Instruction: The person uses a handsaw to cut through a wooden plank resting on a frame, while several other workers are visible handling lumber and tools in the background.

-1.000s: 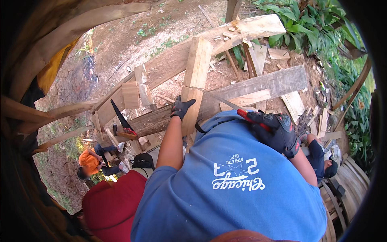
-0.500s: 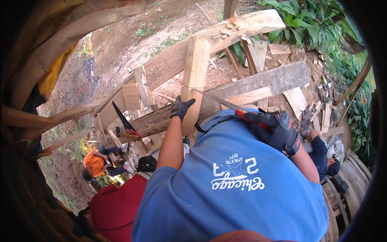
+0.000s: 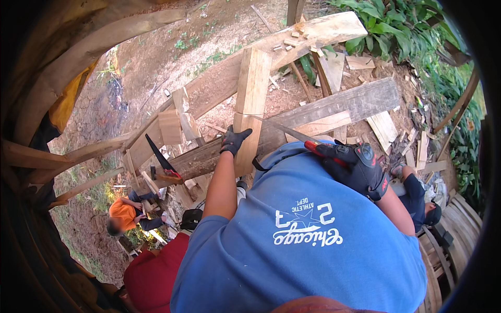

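A squared wooden beam point(image 3: 252, 83) lies across two long planks in front of me, with a saw cut running across its upper face. My left hand point(image 3: 235, 140), in a black glove, grips the beam's left side just below that cut, its thumb lying over the top. In my right hand point(image 3: 356, 166), also in a black glove, is a handsaw point(image 3: 284, 129) with a red and black handle. The saw's narrow blade points left and its tip end meets the beam at the cut. My right fingers are closed round the handle.
A second saw point(image 3: 160, 156) lies at the left on the near plank point(image 3: 365, 101). Small wood offcuts point(image 3: 292, 41) sit on the far, curved plank point(image 3: 334, 31). A person in orange point(image 3: 123, 214), one in red point(image 3: 156, 274) and one in dark clothes point(image 3: 412, 201) are nearby.
The person in red has shifted slightly right and lower. The saw and both my hands have barely moved; the blade still meets the cut.
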`<state>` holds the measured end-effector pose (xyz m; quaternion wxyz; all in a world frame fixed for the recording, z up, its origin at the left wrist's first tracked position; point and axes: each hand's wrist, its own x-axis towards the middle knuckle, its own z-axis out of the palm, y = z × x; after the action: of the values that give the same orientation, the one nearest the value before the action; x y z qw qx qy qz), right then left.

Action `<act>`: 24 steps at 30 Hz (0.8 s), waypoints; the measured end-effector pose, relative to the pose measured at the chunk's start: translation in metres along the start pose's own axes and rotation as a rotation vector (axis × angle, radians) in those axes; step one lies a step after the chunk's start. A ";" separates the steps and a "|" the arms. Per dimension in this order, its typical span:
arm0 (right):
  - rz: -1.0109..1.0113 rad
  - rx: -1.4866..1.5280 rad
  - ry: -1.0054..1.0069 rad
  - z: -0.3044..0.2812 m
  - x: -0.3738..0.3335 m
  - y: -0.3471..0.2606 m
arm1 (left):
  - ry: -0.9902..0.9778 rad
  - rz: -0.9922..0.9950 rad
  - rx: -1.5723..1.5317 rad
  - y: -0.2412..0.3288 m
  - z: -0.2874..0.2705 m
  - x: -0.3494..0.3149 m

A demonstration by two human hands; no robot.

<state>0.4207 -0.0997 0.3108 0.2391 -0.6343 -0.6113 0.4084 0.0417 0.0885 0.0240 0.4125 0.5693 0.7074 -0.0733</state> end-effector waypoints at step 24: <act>0.014 -0.082 -0.068 0.001 -0.004 -0.008 | 0.007 0.018 -0.010 -0.012 0.005 0.006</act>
<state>0.4153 -0.1026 0.3177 0.1890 -0.6335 -0.6310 0.4060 0.0343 0.0862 0.0122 0.4135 0.5738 0.7040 -0.0639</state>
